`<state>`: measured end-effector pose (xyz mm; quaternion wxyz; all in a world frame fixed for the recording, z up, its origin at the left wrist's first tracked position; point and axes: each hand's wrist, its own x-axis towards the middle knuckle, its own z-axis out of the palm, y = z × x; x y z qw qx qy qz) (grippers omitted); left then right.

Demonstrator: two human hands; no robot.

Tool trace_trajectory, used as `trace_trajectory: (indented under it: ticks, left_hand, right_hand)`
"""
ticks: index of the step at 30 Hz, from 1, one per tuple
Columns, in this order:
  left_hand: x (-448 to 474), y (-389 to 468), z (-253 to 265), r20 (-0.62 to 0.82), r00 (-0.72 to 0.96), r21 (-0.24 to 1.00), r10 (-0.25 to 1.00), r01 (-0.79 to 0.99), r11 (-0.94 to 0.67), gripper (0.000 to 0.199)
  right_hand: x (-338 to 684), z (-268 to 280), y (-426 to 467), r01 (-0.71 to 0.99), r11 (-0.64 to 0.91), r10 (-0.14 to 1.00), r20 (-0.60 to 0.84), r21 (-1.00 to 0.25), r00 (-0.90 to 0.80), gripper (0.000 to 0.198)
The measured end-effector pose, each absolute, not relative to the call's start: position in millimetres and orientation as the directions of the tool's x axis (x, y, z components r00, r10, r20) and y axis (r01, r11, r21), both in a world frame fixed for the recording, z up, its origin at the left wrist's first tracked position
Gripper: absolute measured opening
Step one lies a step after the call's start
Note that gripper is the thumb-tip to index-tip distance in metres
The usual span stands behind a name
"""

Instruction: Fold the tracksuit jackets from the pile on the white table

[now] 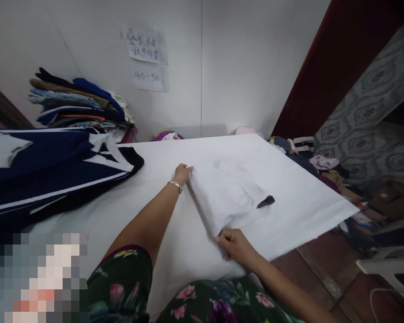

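A white garment (222, 193) lies folded on the white table (303, 193), with a dark piece (265, 201) showing at its right side. My left hand (182, 174), with a bracelet at the wrist, pinches the garment's far left corner. At the near corner, my right hand (234, 243) is closed on the garment's edge, where a small dark bit shows by the fingers. The garment's left edge runs straight between both hands. Its underside is hidden.
Navy clothes with white stripes (54, 175) cover the table's left side. Behind them rises a stack of folded clothes (81, 105). Paper signs (147, 45) hang on the wall. Past the table's right edge are heaped clothes (309, 157), cardboard boxes (390, 197) and a white stool (384, 264).
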<state>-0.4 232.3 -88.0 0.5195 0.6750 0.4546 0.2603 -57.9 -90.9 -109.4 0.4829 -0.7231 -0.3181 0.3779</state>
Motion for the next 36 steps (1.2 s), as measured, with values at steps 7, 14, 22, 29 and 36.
trace_trajectory:
  ticks: [7,14,22,29,36]
  left_hand:
    - [-6,235,-83,-0.231,0.526,0.940,0.818,0.338,0.047,0.037]
    - [-3,222,-86,-0.260,0.550,0.936,0.794,0.347,0.066,0.060]
    - [-20,214,-67,-0.049,0.508,0.949,0.860,0.293,-0.118,0.047]
    - [-45,223,-90,-0.122,0.446,0.911,0.887,0.404,-0.078,0.036]
    - [-45,221,-88,-0.167,0.427,0.903,0.889,0.429,-0.036,0.060]
  right_hand:
    - [-32,-99,-101,-0.004,-0.349,0.712,-0.268,-0.937,0.648,0.048]
    - [-9,-103,-82,-0.390,-0.176,0.618,-0.410,-0.904,0.671,0.058]
    - [-30,-98,-98,-0.272,-0.131,0.704,-0.283,-0.953,0.652,0.063]
    - [-47,-93,-102,-0.298,-0.279,0.791,-0.394,-0.913,0.467,0.055]
    - [19,-49,-96,0.444,-0.226,0.598,0.236,-0.867,0.766,0.033]
